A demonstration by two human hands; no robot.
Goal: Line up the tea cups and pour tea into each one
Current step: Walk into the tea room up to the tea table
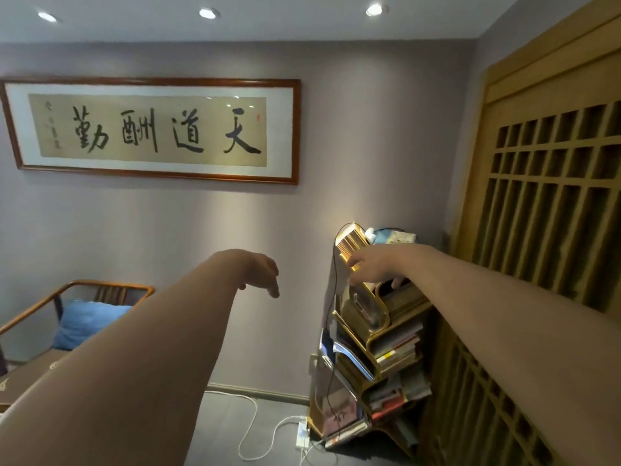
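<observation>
We face a grey-lilac wall, not a worktop; no tea cups or teapot are in view, so their location cannot be stated from this frame. Both arms are stretched forward. Our left hand (260,272) hangs in mid-air in front of the wall, fingers drooping and loosely apart, holding nothing. Our right hand (376,265) reaches to the top of the gold-coloured tiered metal bookshelf (369,344), its fingers spread over the ribbed gold lamp-like object (351,242) standing there; whether it actually grips this or merely touches it, we cannot tell. A thin black cable (331,331) runs down from that object toward the white power strip (302,435) on the floor.

Judgement: the reach looks like a preparatory act, perhaps seeing to the light, rather than tea handling. The cup line-up appears not yet begun.

Also present: framed calligraphy scroll (153,131), wooden lattice screen (544,196), wooden armchair with blue cushion (84,324).
</observation>
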